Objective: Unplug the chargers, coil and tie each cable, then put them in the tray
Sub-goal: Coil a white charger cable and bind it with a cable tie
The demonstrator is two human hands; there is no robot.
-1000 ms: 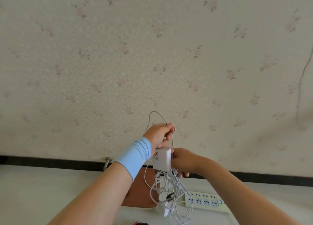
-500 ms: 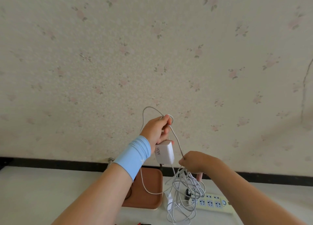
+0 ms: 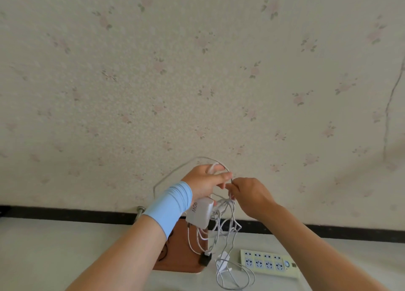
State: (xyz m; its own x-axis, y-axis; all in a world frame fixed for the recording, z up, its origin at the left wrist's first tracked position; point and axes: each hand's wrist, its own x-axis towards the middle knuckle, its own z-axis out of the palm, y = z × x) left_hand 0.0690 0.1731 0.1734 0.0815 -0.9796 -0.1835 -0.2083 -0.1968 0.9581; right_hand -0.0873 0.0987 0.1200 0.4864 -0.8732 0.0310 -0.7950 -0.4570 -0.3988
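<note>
Gripping a white square plastic charger brick (image 3: 199, 214) marked 90W together with loops of its thin white cable (image 3: 225, 203): left hand (image 3: 206, 181), lower centre of the frame, fingers curled round both. Pinching one strand just beside it: right hand (image 3: 249, 194), fingertips closed on the cable. Dangling below in a loose tangle, trailing onto the pale desk (image 3: 54, 257) between a brown rounded tray (image 3: 182, 264) and a cream plastic power strip (image 3: 267, 263). Likely to knot or snag if pulled tight while tangled; likely to spring off the left fingers if slackened; apt to drag the small black plug (image 3: 205, 259) by the tray's right edge. Not yet tied, not yet in the tray.
</note>
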